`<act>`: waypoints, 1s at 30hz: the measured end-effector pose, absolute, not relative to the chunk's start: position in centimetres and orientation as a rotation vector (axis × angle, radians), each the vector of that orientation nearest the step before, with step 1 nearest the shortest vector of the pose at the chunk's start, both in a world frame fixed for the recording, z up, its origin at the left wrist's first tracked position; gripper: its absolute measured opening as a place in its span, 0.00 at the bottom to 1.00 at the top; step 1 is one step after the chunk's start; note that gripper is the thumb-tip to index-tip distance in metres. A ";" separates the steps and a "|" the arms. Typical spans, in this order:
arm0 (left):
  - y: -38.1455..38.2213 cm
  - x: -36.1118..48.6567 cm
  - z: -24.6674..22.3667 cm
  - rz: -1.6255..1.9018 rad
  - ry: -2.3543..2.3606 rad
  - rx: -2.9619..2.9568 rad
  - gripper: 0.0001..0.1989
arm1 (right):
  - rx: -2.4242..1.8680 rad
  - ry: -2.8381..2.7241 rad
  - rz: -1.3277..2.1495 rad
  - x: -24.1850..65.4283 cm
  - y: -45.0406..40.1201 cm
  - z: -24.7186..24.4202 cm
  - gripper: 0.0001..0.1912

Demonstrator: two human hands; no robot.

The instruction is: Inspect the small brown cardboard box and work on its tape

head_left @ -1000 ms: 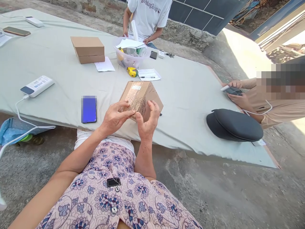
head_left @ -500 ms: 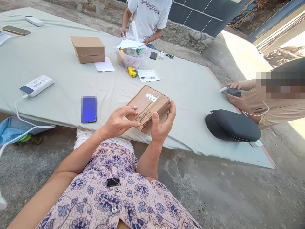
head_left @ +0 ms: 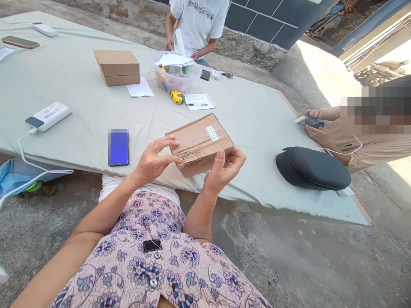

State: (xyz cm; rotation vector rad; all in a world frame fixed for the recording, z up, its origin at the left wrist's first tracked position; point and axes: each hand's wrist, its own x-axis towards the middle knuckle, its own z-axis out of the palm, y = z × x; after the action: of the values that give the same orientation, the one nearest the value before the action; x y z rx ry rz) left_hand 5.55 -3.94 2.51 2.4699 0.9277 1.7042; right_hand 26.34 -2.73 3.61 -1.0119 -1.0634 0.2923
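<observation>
The box [head_left: 205, 137] is at the near side of the table [head_left: 86, 128]. The left hand [head_left: 157, 158] grips its left end, the right hand [head_left: 223, 169] its right, probably steadying it with the label [head_left: 212, 133] facing up.

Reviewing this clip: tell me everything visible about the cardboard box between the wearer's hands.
The cardboard box is brown, shallow and rectangular, and looks closed. Its top bears a small white patterned label and a glossy, heavily wrinkled strip along the near edge, apparently clear tape. It sits at an angle above the cloth-covered table near its front edge; whether it rests there is unclear. The left hand touches its left end; the right hand holds its right end.
</observation>
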 end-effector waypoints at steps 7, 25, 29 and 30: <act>-3.1 4.2 1.8 1.839 1.189 2.127 0.14 | -0.990 -0.994 0.513 24.5 -0.9 1.6 0.26; -1.8 3.2 1.2 1.820 1.307 2.079 0.10 | -1.132 -1.429 0.279 21.9 -1.3 0.9 0.31; -0.8 3.1 0.9 1.833 1.304 2.062 0.10 | -1.114 -1.390 0.294 21.4 -0.4 0.7 0.32; -0.5 3.1 0.8 1.835 1.317 2.065 0.12 | -1.106 -1.380 0.290 21.2 -0.1 0.6 0.32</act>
State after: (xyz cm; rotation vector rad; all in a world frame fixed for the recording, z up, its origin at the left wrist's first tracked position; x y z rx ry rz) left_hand 3.11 -0.51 0.81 2.0651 1.3167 1.8347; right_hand 21.17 -0.14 0.63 -1.1060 -1.3801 0.2897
